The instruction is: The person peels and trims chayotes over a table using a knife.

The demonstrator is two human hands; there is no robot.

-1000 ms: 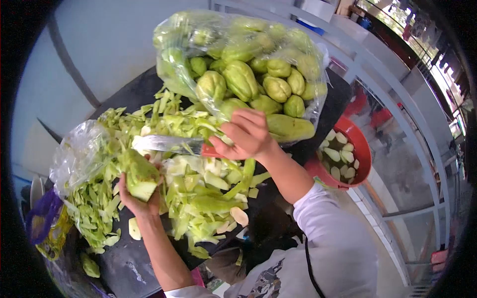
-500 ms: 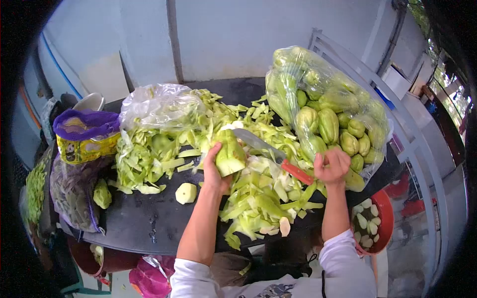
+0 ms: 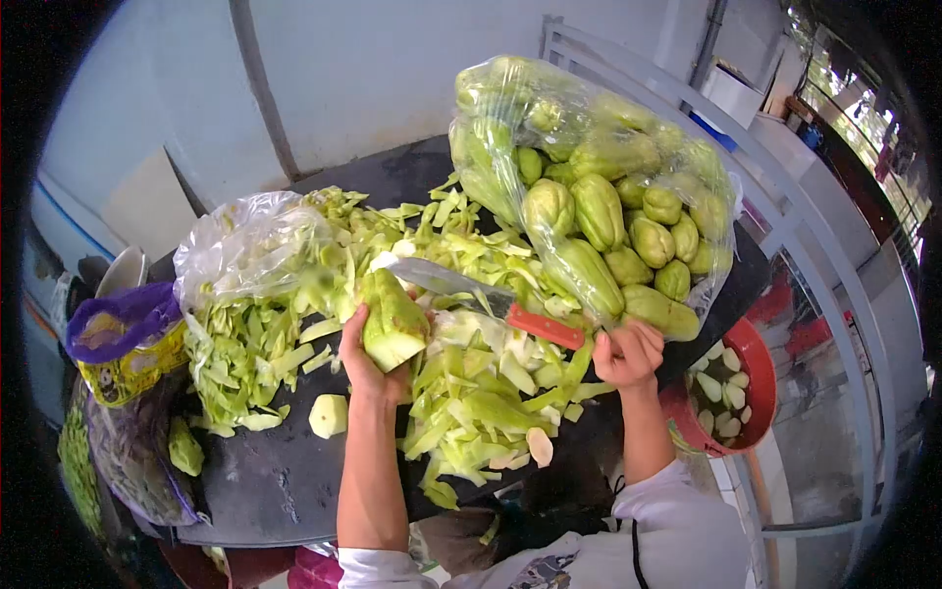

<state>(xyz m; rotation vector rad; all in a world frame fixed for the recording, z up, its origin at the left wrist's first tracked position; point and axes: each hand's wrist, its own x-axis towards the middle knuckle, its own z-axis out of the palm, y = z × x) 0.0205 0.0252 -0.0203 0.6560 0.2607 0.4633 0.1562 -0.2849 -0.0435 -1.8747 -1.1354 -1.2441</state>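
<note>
My left hand (image 3: 371, 358) is wrapped round a chayote (image 3: 394, 319) with a flat, pale cut end facing me. Just beyond it, a knife (image 3: 481, 294) with an orange-red handle lies across a heap of green peelings (image 3: 481, 378), its tip close to the chayote. My right hand (image 3: 630, 353) is closed, fingers curled in, beside the handle's end but apart from it. Whether anything small is inside those fingers is hidden. Right behind this hand stands a clear plastic bag (image 3: 496, 147) full of whole chayotes (image 3: 599, 211).
A pale cut chunk (image 3: 329, 416) sits on the dark table (image 3: 255, 491). At left are another plastic bag (image 3: 250, 240) over peelings and a purple mesh sack (image 3: 132, 452). A red bucket (image 3: 762, 393) with peeled pieces in liquid stands low right, by a grey metal railing (image 3: 834, 285).
My view has swung to the right, so the table's things appear further left. My left hand still holds the chayote. My right hand, still closed, sits slightly lower relative to the knife handle.
</note>
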